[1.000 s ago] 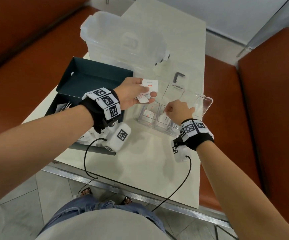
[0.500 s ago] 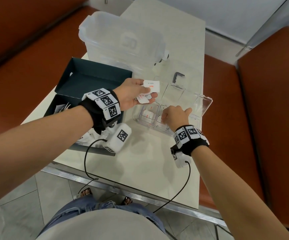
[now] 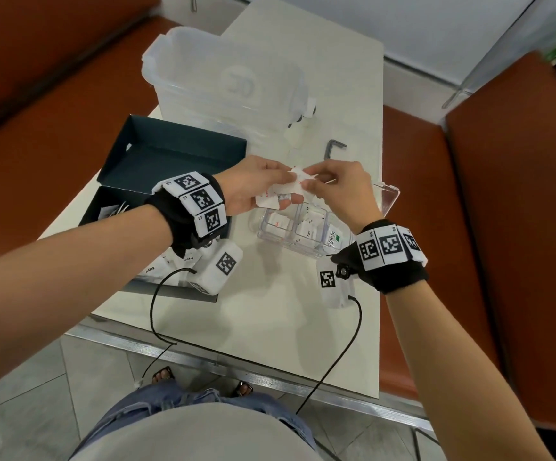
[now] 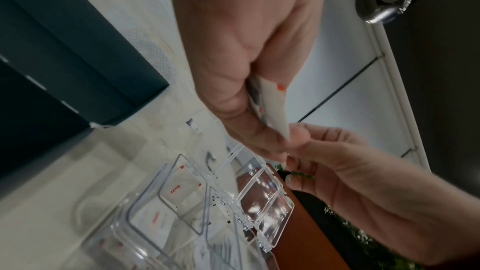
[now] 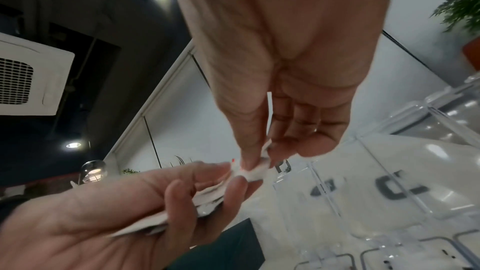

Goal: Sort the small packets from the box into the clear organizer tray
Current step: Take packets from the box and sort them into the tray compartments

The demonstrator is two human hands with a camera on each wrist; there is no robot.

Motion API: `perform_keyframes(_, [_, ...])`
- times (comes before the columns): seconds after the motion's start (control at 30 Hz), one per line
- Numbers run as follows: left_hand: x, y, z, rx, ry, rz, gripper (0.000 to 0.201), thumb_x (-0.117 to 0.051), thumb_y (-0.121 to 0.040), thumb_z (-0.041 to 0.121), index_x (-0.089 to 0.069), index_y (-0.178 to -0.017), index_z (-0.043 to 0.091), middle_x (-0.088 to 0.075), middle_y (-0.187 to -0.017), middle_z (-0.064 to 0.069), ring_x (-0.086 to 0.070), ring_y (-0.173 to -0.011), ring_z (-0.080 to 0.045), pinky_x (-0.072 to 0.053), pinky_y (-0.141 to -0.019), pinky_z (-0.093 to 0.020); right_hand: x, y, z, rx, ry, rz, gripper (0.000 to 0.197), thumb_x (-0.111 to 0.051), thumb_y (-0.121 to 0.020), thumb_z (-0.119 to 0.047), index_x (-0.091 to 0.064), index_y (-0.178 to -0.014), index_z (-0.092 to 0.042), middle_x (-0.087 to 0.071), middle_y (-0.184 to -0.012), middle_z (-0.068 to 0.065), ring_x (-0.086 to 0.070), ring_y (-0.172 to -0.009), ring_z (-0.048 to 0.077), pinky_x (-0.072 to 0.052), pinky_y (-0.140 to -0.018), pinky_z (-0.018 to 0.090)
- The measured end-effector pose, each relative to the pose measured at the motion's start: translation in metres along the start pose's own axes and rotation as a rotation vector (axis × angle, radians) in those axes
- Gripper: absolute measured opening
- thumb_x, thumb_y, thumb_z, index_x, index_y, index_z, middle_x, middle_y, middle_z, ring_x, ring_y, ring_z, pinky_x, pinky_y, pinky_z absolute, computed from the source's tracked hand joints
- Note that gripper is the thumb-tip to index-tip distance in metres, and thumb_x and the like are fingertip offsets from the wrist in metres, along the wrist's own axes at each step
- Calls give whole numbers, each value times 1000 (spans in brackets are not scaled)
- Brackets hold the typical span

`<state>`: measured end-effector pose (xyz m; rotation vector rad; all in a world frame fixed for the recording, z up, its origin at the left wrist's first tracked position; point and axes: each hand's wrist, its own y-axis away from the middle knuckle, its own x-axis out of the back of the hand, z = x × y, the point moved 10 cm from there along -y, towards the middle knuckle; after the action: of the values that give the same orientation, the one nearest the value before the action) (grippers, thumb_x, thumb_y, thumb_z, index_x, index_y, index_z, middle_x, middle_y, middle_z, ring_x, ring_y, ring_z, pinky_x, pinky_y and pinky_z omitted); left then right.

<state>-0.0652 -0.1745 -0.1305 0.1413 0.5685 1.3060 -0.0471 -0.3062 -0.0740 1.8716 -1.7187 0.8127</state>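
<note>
White packets [image 3: 281,191] with red print, dark teal box [image 3: 170,154].

Large frosted plastic container [image 3: 223,84] at far end of white table [image 3: 270,314], small dark hex key [image 3: 333,148] nearby, orange-brown benches [image 3: 519,227] both sides, potted plant [image 5: 459,7]

2 hands [image 3: 253,191] [image 3: 340,191], 1 dark box [image 3: 157,161], 1 clear organizer tray [image 3: 303,231], 1 lg clear tub [image 3: 223,81], 1 table [image 3: 270,311]
</note>
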Motion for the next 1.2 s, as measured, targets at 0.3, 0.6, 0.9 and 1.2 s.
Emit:
perform_keyframes(0.3, [15, -3, 4, -41, 109, 113, 22, -41, -99, -7, -59, -110, -1, -67, -101, -20, -71, -82, -22, -61, -66, -30, 7, 7, 22, -197, -506, 92, 11, -69, -86, -4, -64, -90, -12, -64, -70, 3, -59, -57, 10, -53, -59, 23])
perform_keyframes(0.6, [14, 0, 25, -240, 147, 172, 31, -37, -104, 2, -47, -133, 3, -64, -110, -20, -65, -79, -20, -55, -59, -27, -53, 25, 22, -427, -817, -158, 10, -71, -84, -4, -67, -90, 1, -61, -59, 4, -56, -51, 10, -50, -54, 20])
perform_keyframes(0.9, [32, -3, 27, -266, 172, 312, 30, -40, -101, -3, -53, -128, 2, -64, -108, -18, -63, -87, -24, -54, -63, -29, -38, 22, 29, -495, -901, -85, 7, -70, -83, -4, -65, -86, 0, -62, -69, 8, -58, -54, 14, -50, -54, 23])
perform_keyframes(1.2, [16, -7, 12, -263, 210, 271, 27, -46, -101, 4, -60, -125, 4, -67, -102, -10, -66, -77, -17, -59, -63, -24, -39, 18, 28, -477, -1119, 93, 6, -61, -90, 1, -59, -95, 3, -70, -76, 13, -71, -67, 19, -58, -61, 25])
